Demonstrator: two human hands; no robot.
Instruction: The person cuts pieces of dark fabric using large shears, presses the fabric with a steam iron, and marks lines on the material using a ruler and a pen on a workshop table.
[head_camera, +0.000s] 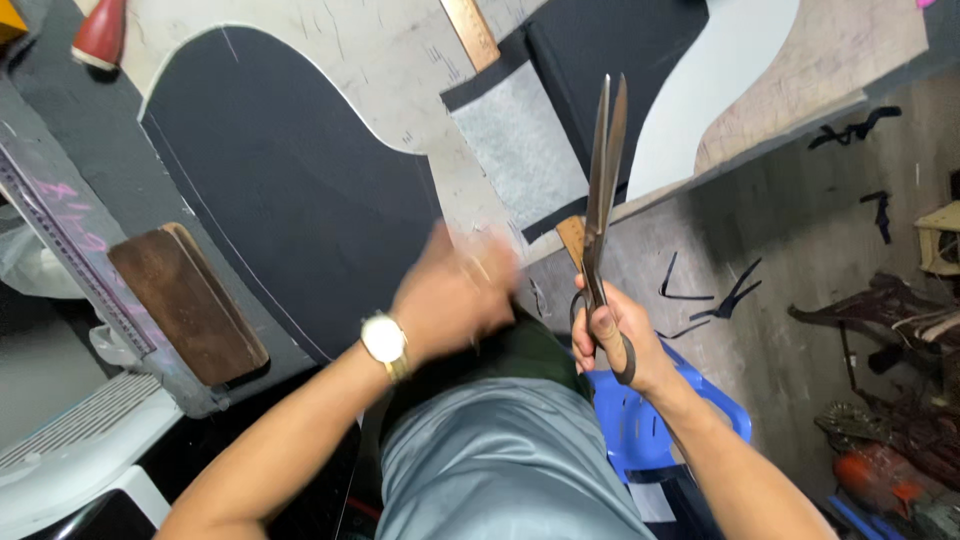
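Observation:
My right hand (612, 338) grips the handles of large metal scissors (603, 190), blades nearly closed and pointing up over the table edge. My left hand (455, 292), blurred by motion, hovers at the edge of a big piece of dark fabric (290, 180) with a curved chalked outline. A watch with a white face sits on my left wrist. Whether the left hand holds anything cannot be made out.
A brown wooden block (185, 300) rests on the fabric's left part. A clear ruler (65, 240) lies further left, a wooden ruler (470, 30) at the top. Grey interfacing (520, 150) and more dark cloth lie right. A blue plastic stool (640, 420) stands below; fabric scraps litter the floor.

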